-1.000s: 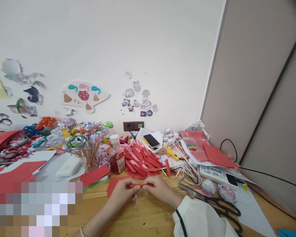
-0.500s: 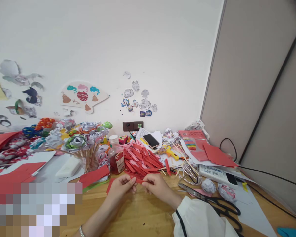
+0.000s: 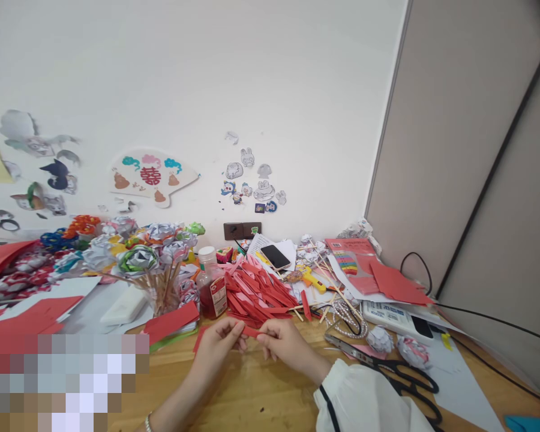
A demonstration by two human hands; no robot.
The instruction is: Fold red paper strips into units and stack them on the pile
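Between my two hands a small red paper strip [image 3: 251, 332] is stretched above the wooden table [image 3: 247, 396]. Its left end is pinched by my left hand [image 3: 222, 342], with the thumb on top. My right hand [image 3: 281, 341] pinches the other end, and its lower fingers are curled. Just behind them lies a heap of red and pink folded paper strips [image 3: 261, 288]. A bottle of dark red liquid [image 3: 211, 294] with a white cap stands left of the heap. Part of another red paper [image 3: 200, 337] shows beside my left wrist.
Black-handled scissors [image 3: 382, 363] lie right of my right forearm, near crumpled paper balls [image 3: 380, 339] and a bead string [image 3: 348, 318]. A phone [image 3: 275, 257] and a yellow glue gun [image 3: 314, 279] are behind. Paper flowers [image 3: 139, 258] on sticks stand at left.
My hands have shifted slightly, and more of the red strip shows between my fingertips. The things on the table have not moved.
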